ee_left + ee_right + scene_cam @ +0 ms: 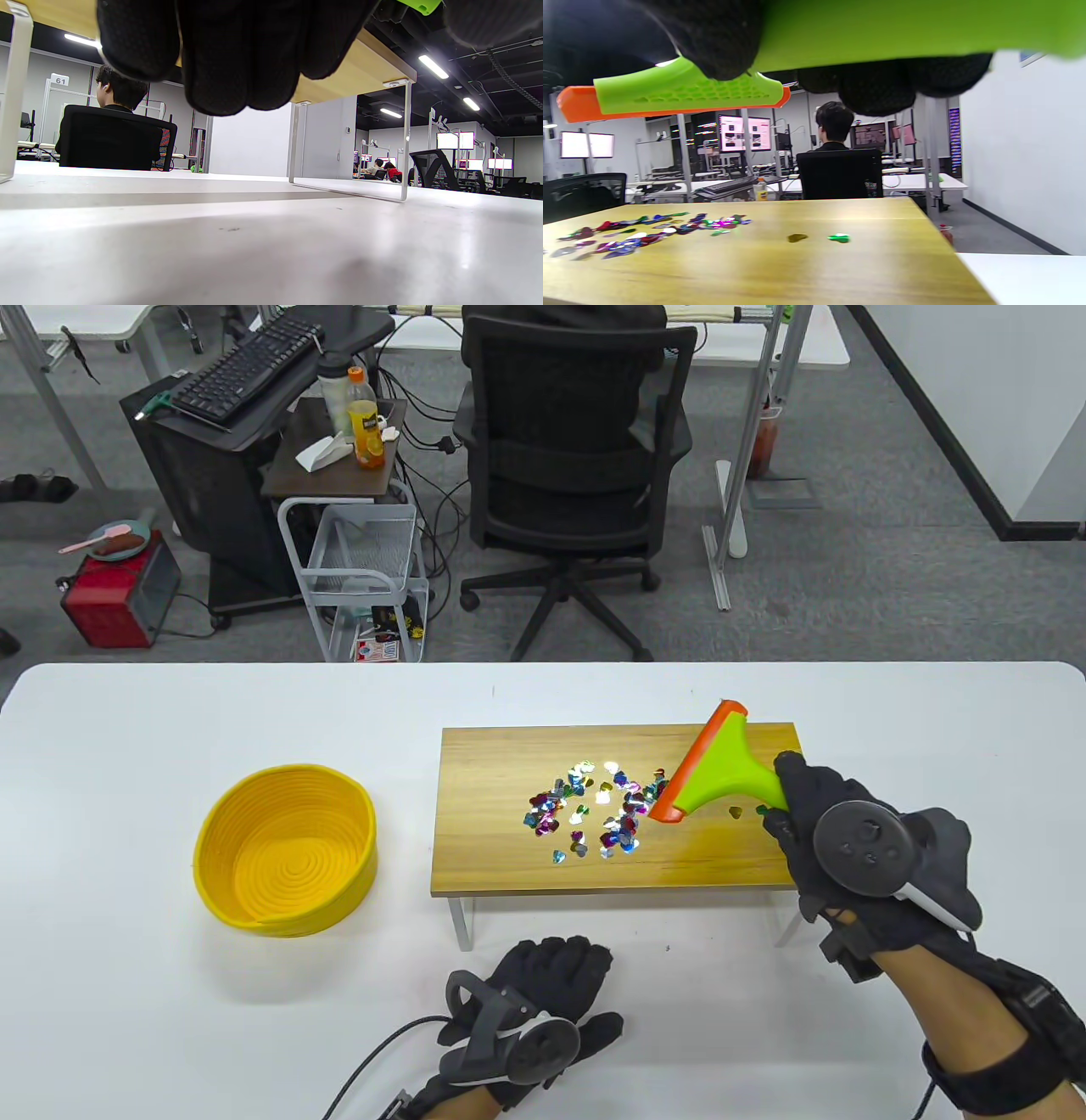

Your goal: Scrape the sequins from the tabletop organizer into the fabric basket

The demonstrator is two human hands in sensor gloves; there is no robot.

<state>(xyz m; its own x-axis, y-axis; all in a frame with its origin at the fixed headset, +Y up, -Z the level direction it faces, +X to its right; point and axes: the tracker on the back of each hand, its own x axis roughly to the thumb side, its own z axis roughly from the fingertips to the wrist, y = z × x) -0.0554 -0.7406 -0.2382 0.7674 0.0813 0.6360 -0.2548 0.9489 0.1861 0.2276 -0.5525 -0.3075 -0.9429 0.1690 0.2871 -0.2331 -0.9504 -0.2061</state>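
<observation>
A wooden tabletop organizer (pixel 509 865) stands on white legs right of centre. Shiny heart sequins (pixel 594 810) lie scattered on its middle; they also show in the right wrist view (pixel 649 233). Two stray sequins (pixel 736 813) lie nearer my right hand. My right hand (pixel 814 823) grips the green handle of a scraper (pixel 713 768) with an orange blade, held above the organizer just right of the sequins. The yellow fabric basket (pixel 284 853) sits empty to the left. My left hand (pixel 551 976) rests on the table in front of the organizer, holding nothing; its fingers (pixel 220 55) hang in the left wrist view.
The white table (pixel 127 1001) spreads around both objects. The organizer's white metal legs (pixel 403 140) stand just ahead of my left hand. Beyond the far edge are an office chair (pixel 568 458), a cart and desks.
</observation>
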